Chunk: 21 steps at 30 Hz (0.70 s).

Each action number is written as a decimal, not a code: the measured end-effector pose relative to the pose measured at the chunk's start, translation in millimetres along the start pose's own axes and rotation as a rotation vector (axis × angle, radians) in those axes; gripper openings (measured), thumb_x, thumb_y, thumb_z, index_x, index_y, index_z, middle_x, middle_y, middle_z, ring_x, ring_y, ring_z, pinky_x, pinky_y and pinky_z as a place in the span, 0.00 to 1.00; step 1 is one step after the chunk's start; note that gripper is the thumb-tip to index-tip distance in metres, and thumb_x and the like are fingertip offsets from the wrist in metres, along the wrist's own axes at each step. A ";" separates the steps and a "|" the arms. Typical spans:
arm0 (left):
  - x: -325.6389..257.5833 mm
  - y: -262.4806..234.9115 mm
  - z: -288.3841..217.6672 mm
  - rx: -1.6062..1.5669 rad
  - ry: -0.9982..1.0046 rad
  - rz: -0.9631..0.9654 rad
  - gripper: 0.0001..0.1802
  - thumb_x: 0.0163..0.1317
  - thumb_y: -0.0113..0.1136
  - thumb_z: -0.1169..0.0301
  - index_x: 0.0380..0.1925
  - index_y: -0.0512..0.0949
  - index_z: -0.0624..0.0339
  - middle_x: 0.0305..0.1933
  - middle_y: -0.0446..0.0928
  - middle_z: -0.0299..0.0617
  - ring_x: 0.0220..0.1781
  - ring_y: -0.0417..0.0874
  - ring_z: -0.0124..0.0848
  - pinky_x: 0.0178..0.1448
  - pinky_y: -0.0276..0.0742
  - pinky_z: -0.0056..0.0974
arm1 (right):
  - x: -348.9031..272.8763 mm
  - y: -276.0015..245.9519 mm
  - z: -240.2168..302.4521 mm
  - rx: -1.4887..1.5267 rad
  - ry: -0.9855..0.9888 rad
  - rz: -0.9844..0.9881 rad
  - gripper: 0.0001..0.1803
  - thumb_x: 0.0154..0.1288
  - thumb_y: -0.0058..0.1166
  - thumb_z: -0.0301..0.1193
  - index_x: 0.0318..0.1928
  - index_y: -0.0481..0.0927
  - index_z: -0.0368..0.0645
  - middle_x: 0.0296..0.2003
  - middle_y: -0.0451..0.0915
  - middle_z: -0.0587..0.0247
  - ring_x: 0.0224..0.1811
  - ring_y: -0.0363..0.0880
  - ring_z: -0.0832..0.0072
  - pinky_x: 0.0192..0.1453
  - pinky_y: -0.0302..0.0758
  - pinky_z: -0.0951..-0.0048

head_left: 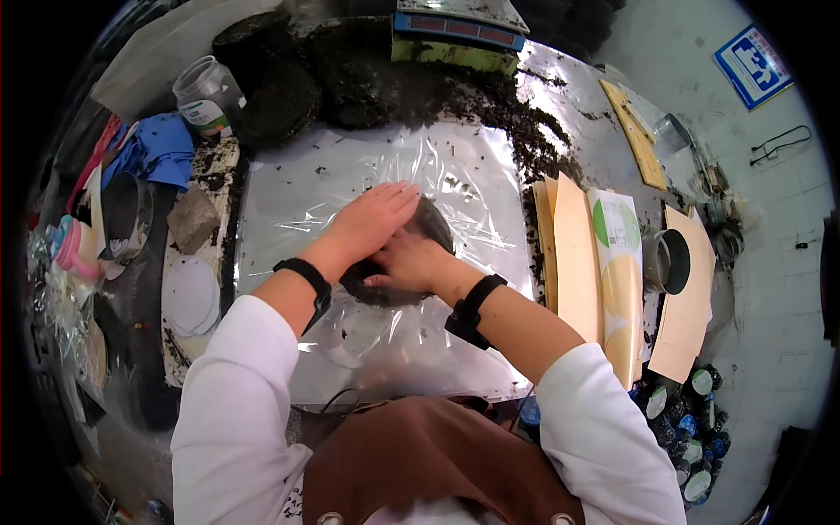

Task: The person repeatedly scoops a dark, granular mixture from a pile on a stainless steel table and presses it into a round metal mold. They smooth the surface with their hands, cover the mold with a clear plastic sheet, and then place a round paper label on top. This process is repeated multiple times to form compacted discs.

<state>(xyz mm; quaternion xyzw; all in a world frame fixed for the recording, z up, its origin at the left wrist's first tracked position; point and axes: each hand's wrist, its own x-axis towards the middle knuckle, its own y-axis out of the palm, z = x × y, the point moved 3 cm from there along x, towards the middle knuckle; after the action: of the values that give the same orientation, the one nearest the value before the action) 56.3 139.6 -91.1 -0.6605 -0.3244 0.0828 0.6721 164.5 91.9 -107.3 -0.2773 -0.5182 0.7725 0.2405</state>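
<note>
On a sheet of shiny clear plastic film (289,197) lies a dark, rounded mass (435,220), much of it covered by my hands. My left hand (381,219) rests flat on it, fingers stretched out together and pointing to the far right. Just below, my right hand (418,261) presses on the same mass, its thumb pointing left and its fingertips partly hidden under the left hand. Neither hand visibly grips anything. Both wrists wear black bands. A few dark crumbs are scattered over the film.
Dark crumbly material (376,87) is heaped behind the film, near a blue scale (459,31). Left stand a clear jar (210,96), blue cloth (157,149), a stone-like block (192,220) and white paper discs (192,296). Tan paper sheets (577,254) and a metal ring (667,261) are right.
</note>
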 end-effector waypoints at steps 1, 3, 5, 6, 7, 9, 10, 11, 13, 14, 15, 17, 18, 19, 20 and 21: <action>-1.3 2.7 5.2 -0.057 -0.005 0.000 0.28 0.60 0.55 0.71 0.62 0.69 0.62 0.70 0.64 0.47 0.70 0.65 0.44 0.74 0.59 0.43 | 4.1 8.4 -6.0 -0.039 -0.039 -0.052 0.34 0.65 0.44 0.60 0.63 0.72 0.52 0.66 0.64 0.56 0.71 0.55 0.53 0.67 0.68 0.56; -2.7 -40.8 -5.1 -0.024 -0.246 -0.083 0.33 0.57 0.60 0.70 0.64 0.66 0.62 0.71 0.63 0.49 0.71 0.64 0.47 0.74 0.58 0.43 | -2.0 10.5 -12.6 -0.124 -0.006 -0.133 0.36 0.66 0.38 0.63 0.67 0.68 0.57 0.68 0.62 0.52 0.72 0.53 0.49 0.71 0.57 0.48; -34.6 -84.8 -16.2 0.033 -0.459 -0.238 0.38 0.54 0.64 0.69 0.66 0.63 0.63 0.71 0.61 0.52 0.72 0.62 0.48 0.75 0.57 0.44 | -12.1 14.5 -13.2 -0.191 0.068 -0.139 0.38 0.67 0.34 0.65 0.71 0.61 0.63 0.71 0.57 0.50 0.74 0.49 0.47 0.73 0.50 0.43; -76.7 -105.2 -6.1 0.092 -0.558 -0.372 0.41 0.54 0.67 0.68 0.67 0.61 0.63 0.71 0.60 0.55 0.72 0.61 0.48 0.75 0.55 0.44 | -13.7 14.8 -15.0 -0.205 0.081 -0.141 0.38 0.67 0.33 0.65 0.72 0.59 0.64 0.72 0.56 0.50 0.74 0.49 0.47 0.73 0.49 0.42; -152.7 -96.7 21.0 0.027 -0.749 -0.444 0.41 0.55 0.65 0.69 0.68 0.60 0.63 0.69 0.63 0.55 0.69 0.66 0.45 0.71 0.61 0.41 | -4.6 12.3 -3.6 -0.222 0.043 -0.140 0.38 0.67 0.33 0.65 0.72 0.59 0.64 0.72 0.56 0.51 0.74 0.49 0.47 0.73 0.48 0.42; -222.6 -64.9 3.8 -0.617 -1.184 -0.297 0.37 0.58 0.63 0.71 0.67 0.61 0.61 0.53 0.72 0.51 0.56 0.77 0.37 0.55 0.73 0.35 | 1.8 14.5 2.5 -0.268 0.033 -0.121 0.38 0.67 0.31 0.65 0.73 0.57 0.65 0.72 0.55 0.52 0.74 0.49 0.48 0.73 0.48 0.41; -205.7 -62.1 -20.4 -0.996 -1.210 -0.234 0.35 0.58 0.62 0.71 0.66 0.62 0.60 0.44 0.74 0.46 0.48 0.79 0.33 0.46 0.76 0.32 | -0.3 15.0 0.4 -0.320 0.036 -0.114 0.38 0.67 0.31 0.65 0.73 0.57 0.65 0.72 0.55 0.52 0.74 0.49 0.48 0.72 0.49 0.41; -190.4 -57.4 -45.4 -1.342 -1.274 -0.150 0.33 0.59 0.62 0.71 0.65 0.63 0.60 0.35 0.76 0.42 0.40 0.81 0.30 0.38 0.78 0.29 | -2.9 14.6 -1.1 -0.317 0.051 -0.109 0.38 0.67 0.31 0.65 0.73 0.57 0.65 0.72 0.56 0.52 0.74 0.50 0.48 0.72 0.50 0.41; -148.0 -90.9 -49.6 -1.620 -1.071 -0.343 0.33 0.58 0.61 0.72 0.64 0.63 0.58 0.26 0.73 0.35 0.29 0.78 0.24 0.28 0.74 0.25 | -13.5 17.1 -6.6 -0.323 0.099 -0.111 0.38 0.68 0.31 0.65 0.72 0.58 0.64 0.72 0.56 0.51 0.74 0.50 0.48 0.71 0.52 0.41; -155.1 -115.3 -35.9 -1.615 -0.985 -0.362 0.34 0.58 0.62 0.70 0.65 0.63 0.59 0.32 0.71 0.37 0.34 0.76 0.26 0.34 0.73 0.27 | -21.5 18.7 -2.1 -0.306 0.102 -0.119 0.37 0.68 0.31 0.64 0.72 0.58 0.64 0.72 0.56 0.50 0.74 0.51 0.47 0.71 0.52 0.42; -187.2 -143.5 -13.3 -1.483 -0.903 -0.311 0.36 0.57 0.63 0.68 0.65 0.63 0.60 0.38 0.70 0.39 0.40 0.74 0.28 0.39 0.71 0.29 | -29.7 19.1 6.2 -0.296 0.100 -0.111 0.37 0.68 0.31 0.64 0.72 0.58 0.63 0.72 0.56 0.50 0.74 0.51 0.47 0.71 0.52 0.42; -263.0 -170.6 45.6 -1.159 -0.759 -0.104 0.39 0.56 0.65 0.64 0.66 0.62 0.61 0.49 0.67 0.42 0.50 0.71 0.31 0.50 0.69 0.34 | -40.0 16.5 14.0 -0.289 0.105 -0.114 0.37 0.68 0.32 0.64 0.72 0.58 0.63 0.71 0.56 0.49 0.74 0.51 0.47 0.71 0.52 0.42; -306.7 -174.5 61.7 -0.991 -0.707 0.030 0.40 0.56 0.66 0.62 0.67 0.61 0.62 0.55 0.65 0.43 0.56 0.69 0.33 0.56 0.67 0.36 | -39.0 16.6 22.6 -0.271 0.075 -0.120 0.37 0.68 0.32 0.64 0.72 0.58 0.63 0.71 0.57 0.49 0.74 0.51 0.47 0.71 0.52 0.42; -329.8 -143.0 73.2 -0.909 -0.591 0.135 0.42 0.55 0.67 0.60 0.68 0.61 0.63 0.61 0.64 0.45 0.61 0.67 0.35 0.61 0.66 0.39 | -42.1 19.1 22.5 -0.275 0.086 -0.114 0.37 0.68 0.32 0.64 0.72 0.58 0.63 0.71 0.57 0.49 0.74 0.51 0.47 0.71 0.52 0.42; -335.9 -106.5 61.2 -0.862 -0.503 0.180 0.44 0.55 0.68 0.58 0.68 0.60 0.63 0.66 0.62 0.47 0.67 0.65 0.37 0.66 0.65 0.41 | -42.8 20.6 26.8 -0.260 0.086 -0.110 0.37 0.68 0.33 0.63 0.72 0.58 0.62 0.71 0.56 0.49 0.74 0.50 0.47 0.71 0.52 0.41; -316.6 -63.1 38.0 -0.850 -0.457 0.166 0.46 0.54 0.69 0.56 0.69 0.60 0.64 0.72 0.61 0.48 0.72 0.63 0.38 0.72 0.63 0.43 | -44.3 20.3 26.8 -0.259 0.102 -0.099 0.37 0.68 0.33 0.63 0.72 0.58 0.62 0.71 0.56 0.48 0.74 0.50 0.47 0.71 0.51 0.41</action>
<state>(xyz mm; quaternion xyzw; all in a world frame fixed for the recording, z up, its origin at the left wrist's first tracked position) -230.1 -6.8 -138.2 -0.8649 -0.4150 0.1391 0.2459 177.0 37.8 -110.0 -0.3187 -0.6139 0.6712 0.2666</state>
